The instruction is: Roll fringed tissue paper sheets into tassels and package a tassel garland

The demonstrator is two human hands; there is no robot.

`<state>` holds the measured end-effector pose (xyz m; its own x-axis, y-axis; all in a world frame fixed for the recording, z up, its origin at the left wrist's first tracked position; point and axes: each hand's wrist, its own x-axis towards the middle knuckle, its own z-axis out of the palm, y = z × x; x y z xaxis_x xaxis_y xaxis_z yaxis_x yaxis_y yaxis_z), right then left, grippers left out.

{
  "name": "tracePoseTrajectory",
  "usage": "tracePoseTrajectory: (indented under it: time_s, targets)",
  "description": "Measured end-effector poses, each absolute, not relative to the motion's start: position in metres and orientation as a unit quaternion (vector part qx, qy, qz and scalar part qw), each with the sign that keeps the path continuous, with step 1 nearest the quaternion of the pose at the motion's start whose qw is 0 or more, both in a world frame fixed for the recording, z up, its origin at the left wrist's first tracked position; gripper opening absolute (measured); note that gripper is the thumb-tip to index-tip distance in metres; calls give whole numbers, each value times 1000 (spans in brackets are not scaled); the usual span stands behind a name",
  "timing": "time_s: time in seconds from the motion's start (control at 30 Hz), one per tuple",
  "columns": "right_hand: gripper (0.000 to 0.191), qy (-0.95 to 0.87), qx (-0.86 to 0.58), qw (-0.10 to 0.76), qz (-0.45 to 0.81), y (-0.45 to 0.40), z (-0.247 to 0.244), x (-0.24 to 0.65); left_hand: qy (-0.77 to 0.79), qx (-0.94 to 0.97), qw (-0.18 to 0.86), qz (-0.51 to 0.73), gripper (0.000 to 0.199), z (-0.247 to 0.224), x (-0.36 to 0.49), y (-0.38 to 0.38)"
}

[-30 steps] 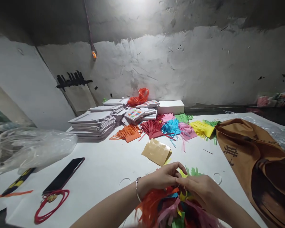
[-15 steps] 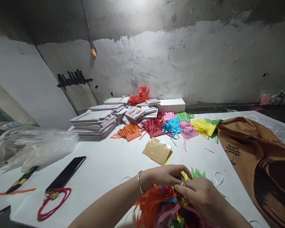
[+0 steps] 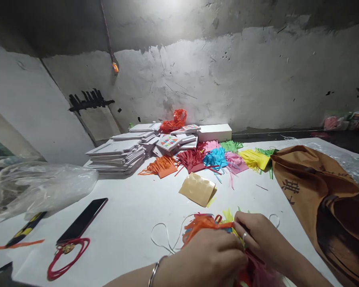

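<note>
A bunch of fringed tissue-paper tassels (image 3: pixel 199 225) in orange, yellow, green, red and pink lies at the table's near edge, partly covered by my hands. My left hand (image 3: pixel 211 253), a bracelet at its wrist, is closed over the bunch with its fingertips hidden. Opposite it, my right hand (image 3: pixel 259 231), wearing a ring, pinches the twisted orange end of the tassels between thumb and fingers. White string (image 3: pixel 167 235) loops out on the left of the bunch. Just beyond lies a folded tan sheet of stickers or card (image 3: pixel 197 189).
Fringed paper bundles (image 3: pixel 217 158) spread across the table's back, beside stacked white packets (image 3: pixel 116 153) and a white box (image 3: pixel 215 132). On the left are a phone (image 3: pixel 83 220), a cutter knife (image 3: pixel 26 229) and a plastic bag (image 3: pixel 48 185). A brown cloth (image 3: pixel 311 179) covers the right.
My left hand has come down and nearer, now over the bunch rather than above it. My right hand has shifted slightly right and up. More orange fringe and white string show.
</note>
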<state>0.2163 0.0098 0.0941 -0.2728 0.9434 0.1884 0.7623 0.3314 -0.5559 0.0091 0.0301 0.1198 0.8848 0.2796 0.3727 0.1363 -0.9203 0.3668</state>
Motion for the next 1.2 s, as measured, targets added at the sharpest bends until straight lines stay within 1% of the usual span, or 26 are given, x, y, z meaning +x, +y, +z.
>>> tracePoseTrajectory:
  time_s: [0.1, 0.17, 0.27, 0.33, 0.37, 0.43, 0.47, 0.53, 0.63, 0.67, 0.8, 0.83, 0.87, 0.97, 1.0, 1.03, 1.1, 1.2]
  targets:
    - [34, -765, -552, 265, 200, 8, 102, 210, 147, 975, 49, 157, 14, 111, 11, 20]
    - [38, -752, -549, 282, 232, 6, 107, 210, 190, 970, 21, 148, 16, 108, 8, 21]
    - [44, -719, -516, 326, 332, 3, 112, 213, 224, 963, 5, 153, 28, 108, 3, 26]
    - [44, -701, -486, 349, 387, 2, 112, 215, 226, 963, -1, 146, 31, 110, 2, 29]
    - [44, -698, -477, 354, 399, 1, 112, 215, 223, 964, -4, 143, 26, 112, 2, 30]
    - [44, -696, -469, 357, 410, 1, 112, 217, 215, 964, -8, 156, 12, 117, 3, 32]
    - [45, -694, -471, 358, 410, 0, 112, 218, 211, 962, -11, 173, 9, 121, 2, 33]
    - [45, -692, -482, 364, 396, -1, 113, 223, 200, 958, -8, 207, 12, 130, -1, 35]
    - [48, -708, -474, 352, 387, -4, 116, 231, 185, 954, 31, 234, 8, 146, -9, 39]
    - [49, -714, -459, 347, 399, -5, 117, 232, 183, 952, 47, 239, 12, 149, -11, 40]
    - [50, -716, -397, 350, 455, -4, 118, 227, 213, 933, 60, 284, 50, 148, -7, 43]
    - [49, -716, -387, 352, 463, -3, 117, 223, 226, 927, 58, 295, 53, 144, -3, 43]
    - [48, -716, -377, 355, 468, -2, 117, 219, 235, 923, 61, 297, 50, 140, 1, 44]
    - [44, -712, -368, 367, 472, 2, 117, 209, 212, 928, 118, 283, 22, 127, 12, 47]
    - [43, -710, -375, 371, 466, 3, 117, 207, 196, 928, 143, 283, 14, 122, 15, 49]
    - [42, -709, -387, 372, 458, 4, 118, 206, 183, 926, 164, 288, 10, 118, 17, 51]
    - [42, -705, -417, 367, 441, 4, 119, 206, 166, 918, 182, 310, 15, 108, 18, 57]
    - [41, -686, -438, 386, 433, 5, 120, 211, 139, 929, 161, 302, 21, 99, 14, 66]
